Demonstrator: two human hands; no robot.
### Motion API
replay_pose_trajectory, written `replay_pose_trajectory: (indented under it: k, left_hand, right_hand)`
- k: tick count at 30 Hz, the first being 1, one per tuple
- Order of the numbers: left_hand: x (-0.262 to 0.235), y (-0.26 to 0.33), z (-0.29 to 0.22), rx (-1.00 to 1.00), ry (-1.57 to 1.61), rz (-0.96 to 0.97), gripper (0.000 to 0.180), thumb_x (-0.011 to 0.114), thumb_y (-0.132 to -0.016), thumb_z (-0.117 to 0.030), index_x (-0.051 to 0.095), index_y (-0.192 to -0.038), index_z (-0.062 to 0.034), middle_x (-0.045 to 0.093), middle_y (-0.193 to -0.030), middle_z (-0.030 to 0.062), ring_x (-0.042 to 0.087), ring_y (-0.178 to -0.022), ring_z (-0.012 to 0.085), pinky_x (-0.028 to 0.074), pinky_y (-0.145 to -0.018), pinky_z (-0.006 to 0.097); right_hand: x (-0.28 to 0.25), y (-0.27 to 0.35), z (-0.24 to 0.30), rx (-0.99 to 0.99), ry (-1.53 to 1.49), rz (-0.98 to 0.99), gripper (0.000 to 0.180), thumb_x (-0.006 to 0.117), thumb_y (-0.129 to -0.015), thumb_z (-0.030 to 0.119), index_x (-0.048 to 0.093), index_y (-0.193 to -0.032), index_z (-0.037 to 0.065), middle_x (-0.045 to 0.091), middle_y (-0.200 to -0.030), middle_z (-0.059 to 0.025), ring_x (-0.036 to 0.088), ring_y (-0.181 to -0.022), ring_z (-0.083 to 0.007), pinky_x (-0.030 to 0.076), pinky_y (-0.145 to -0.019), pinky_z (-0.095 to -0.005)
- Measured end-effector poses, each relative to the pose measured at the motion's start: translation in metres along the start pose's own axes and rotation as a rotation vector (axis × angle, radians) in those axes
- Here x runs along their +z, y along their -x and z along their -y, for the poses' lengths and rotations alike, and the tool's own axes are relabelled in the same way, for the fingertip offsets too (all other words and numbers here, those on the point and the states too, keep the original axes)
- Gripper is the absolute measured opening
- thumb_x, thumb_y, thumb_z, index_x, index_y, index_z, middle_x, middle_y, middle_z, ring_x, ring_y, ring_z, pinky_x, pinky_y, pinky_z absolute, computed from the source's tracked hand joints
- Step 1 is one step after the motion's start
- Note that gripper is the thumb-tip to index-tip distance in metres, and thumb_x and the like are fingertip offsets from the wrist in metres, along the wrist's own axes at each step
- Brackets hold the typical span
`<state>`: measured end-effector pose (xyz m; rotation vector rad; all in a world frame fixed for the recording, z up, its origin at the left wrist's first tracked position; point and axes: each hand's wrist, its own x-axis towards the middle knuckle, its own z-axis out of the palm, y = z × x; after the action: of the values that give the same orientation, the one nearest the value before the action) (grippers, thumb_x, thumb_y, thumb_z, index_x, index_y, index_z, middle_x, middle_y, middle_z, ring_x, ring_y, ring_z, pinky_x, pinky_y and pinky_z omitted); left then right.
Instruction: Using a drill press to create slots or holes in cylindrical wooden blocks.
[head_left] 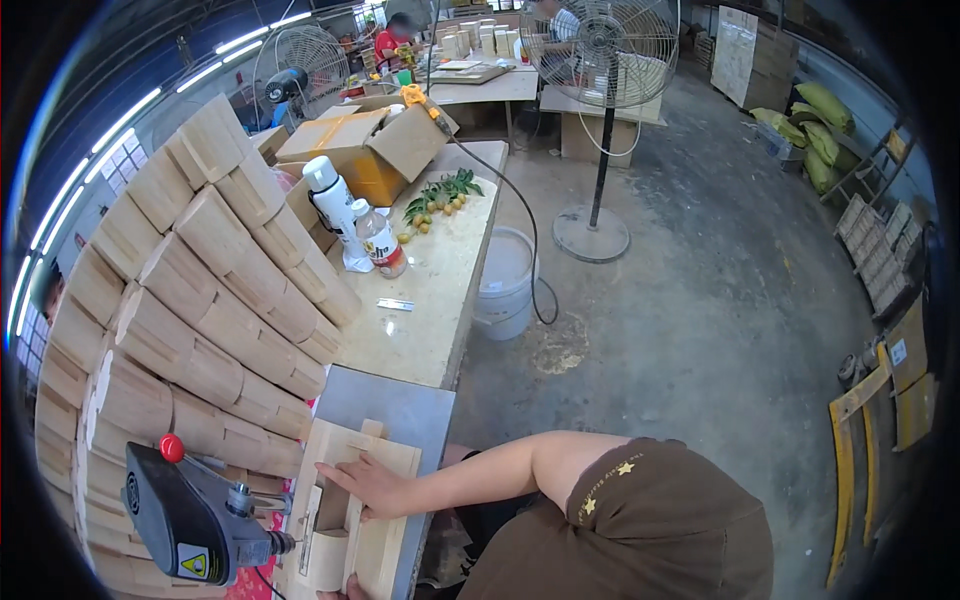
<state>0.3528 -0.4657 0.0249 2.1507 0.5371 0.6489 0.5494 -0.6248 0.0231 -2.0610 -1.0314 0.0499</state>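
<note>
My right hand [375, 486] lies on a pale wooden workpiece [330, 560], fingers stretched out over it and not wrapped round it. Only the fingertips of my left hand [347, 590] show at the lower edge, touching the near end of the wood; the rest is cut off. The workpiece has a rounded block and a dark slot, and rests against flat wooden boards [395, 460] on a grey metal plate [432, 405]. Beside it stands a black bench drill [175, 515] with a red-knobbed lever [172, 448]. Its chuck [280, 543] points at the workpiece.
Stacked wooden blocks [205, 260] wall the left side. On the bench [430, 340] stand a white spray can [330, 195], a bottle [378, 240], fruit with leaves [440, 200] and a cardboard box [350, 150]. A bucket [505, 285] and a fan [600, 130] stand beyond; people work at the back.
</note>
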Motion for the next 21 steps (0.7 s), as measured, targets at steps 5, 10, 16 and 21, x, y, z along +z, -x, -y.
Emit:
replay_pose_trajectory:
  k: [5,10,16,21]
  left_hand:
    - [-0.002,0.003,0.003,0.018,-0.003,-0.007,0.035,0.066,-0.075,0.007,0.053,-0.107,0.0058,0.057,-0.103,0.0169,0.053,-0.096,0.0237,0.045,-0.083,0.035]
    - [-0.006,0.005,0.014,-0.127,-0.133,-0.013,0.036,0.068,-0.075,0.003,0.055,-0.109,0.0057,0.059,-0.098,0.0150,0.054,-0.090,0.0228,0.048,-0.077,0.033]
    - [0.008,-0.003,0.023,0.044,0.188,-0.027,0.039,0.059,-0.071,0.011,0.052,-0.108,0.0035,0.050,-0.103,0.0083,0.052,-0.099,0.0204,0.040,-0.088,0.031]
    - [0.005,-0.002,0.028,-0.012,0.227,-0.013,0.039,0.059,-0.072,0.010,0.053,-0.109,0.0028,0.050,-0.104,0.0082,0.053,-0.099,0.0211,0.040,-0.088,0.031]
  right_hand:
    - [-0.058,-0.044,0.048,-0.039,-0.186,-0.105,0.085,0.068,-0.073,0.017,0.018,-0.141,0.008,0.037,-0.128,-0.0226,0.036,-0.120,-0.0382,0.029,-0.102,-0.0460]
    - [-0.128,-0.156,0.129,-0.410,-0.418,-0.438,0.059,0.055,-0.085,0.024,0.030,-0.131,-0.003,0.035,-0.128,-0.0252,0.032,-0.122,-0.0422,0.032,-0.099,-0.0463]
    - [-0.129,-0.193,0.153,-0.151,-0.274,-0.006,0.044,0.041,-0.088,0.033,0.063,-0.092,-0.004,0.060,-0.100,-0.0259,0.057,-0.098,-0.0366,0.044,-0.086,-0.0441]
    - [-0.131,-0.189,0.158,-0.130,0.035,-0.052,0.043,0.039,-0.083,0.030,0.067,-0.079,-0.002,0.065,-0.085,-0.0213,0.062,-0.085,-0.0363,0.048,-0.078,-0.0434]
